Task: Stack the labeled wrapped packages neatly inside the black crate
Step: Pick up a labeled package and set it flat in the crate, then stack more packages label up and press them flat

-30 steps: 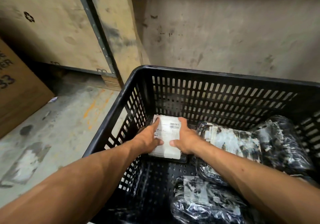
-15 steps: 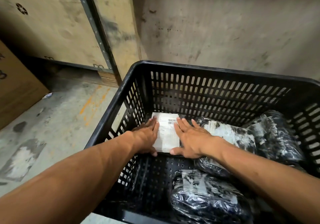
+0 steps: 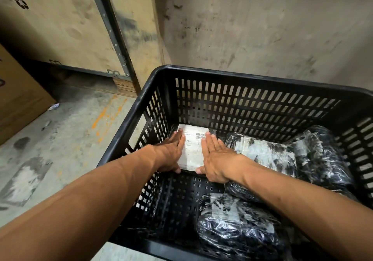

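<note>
The black slotted crate [image 3: 252,78] stands on the floor in front of me. A wrapped package with a white barcode label [image 3: 192,145] lies flat on the crate bottom in the far left corner. My left hand [image 3: 171,152] rests flat on its left side, fingers straight. My right hand [image 3: 217,159] lies flat on its right side; both thumbs touch its near edge. Three other dark wrapped packages lie in the crate: one right of my hand [image 3: 268,155], one at the far right [image 3: 321,155], one near me [image 3: 238,228].
The near left part of the crate bottom [image 3: 181,198] is bare. A stained wall [image 3: 262,28] rises behind the crate. Wooden panels with a metal upright [image 3: 113,28] stand at the back left, a cardboard box [image 3: 18,103] at the left, on the concrete floor [image 3: 66,139].
My hands set the labeled package down into the far left corner and went from gripping its sides to lying flat on top of it.
</note>
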Tool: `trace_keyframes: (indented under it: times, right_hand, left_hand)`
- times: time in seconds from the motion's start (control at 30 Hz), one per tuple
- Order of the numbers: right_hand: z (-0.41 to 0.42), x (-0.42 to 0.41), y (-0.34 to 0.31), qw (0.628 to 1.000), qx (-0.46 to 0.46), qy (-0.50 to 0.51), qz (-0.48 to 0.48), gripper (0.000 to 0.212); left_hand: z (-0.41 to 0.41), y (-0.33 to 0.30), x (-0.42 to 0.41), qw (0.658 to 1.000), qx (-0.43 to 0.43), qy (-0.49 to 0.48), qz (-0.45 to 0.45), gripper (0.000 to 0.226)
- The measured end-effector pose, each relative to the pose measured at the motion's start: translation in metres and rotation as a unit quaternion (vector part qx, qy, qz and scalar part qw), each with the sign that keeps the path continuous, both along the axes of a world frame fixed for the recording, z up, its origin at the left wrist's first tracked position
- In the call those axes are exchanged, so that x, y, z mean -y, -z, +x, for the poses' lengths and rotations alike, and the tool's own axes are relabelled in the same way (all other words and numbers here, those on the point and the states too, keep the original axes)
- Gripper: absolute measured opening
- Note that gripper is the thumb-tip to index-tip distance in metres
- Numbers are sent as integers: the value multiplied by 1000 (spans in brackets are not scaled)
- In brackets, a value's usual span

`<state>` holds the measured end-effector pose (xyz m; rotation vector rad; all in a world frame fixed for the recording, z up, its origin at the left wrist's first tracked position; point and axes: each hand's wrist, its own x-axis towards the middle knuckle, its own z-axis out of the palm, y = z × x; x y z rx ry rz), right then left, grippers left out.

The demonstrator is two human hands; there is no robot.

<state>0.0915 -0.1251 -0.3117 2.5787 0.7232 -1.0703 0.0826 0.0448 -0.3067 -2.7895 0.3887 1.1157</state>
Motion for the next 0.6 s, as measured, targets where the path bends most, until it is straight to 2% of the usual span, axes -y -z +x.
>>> trace_keyframes:
  times: [0.33,0.43,0.6]
  right_hand:
    - [6,-3,-3,1000,-18,-1,-6,97]
    - [8,10,-13,998,-8,-29,47,92]
    - [11,57,-38,989,31,-62,128,85]
  left_hand:
    - [4,5,-2,1000,-2,5,3,107]
    - [0,3,-1,1000,16,-1,1,110]
    - [-12,-5,9,993,8,-51,-105,121]
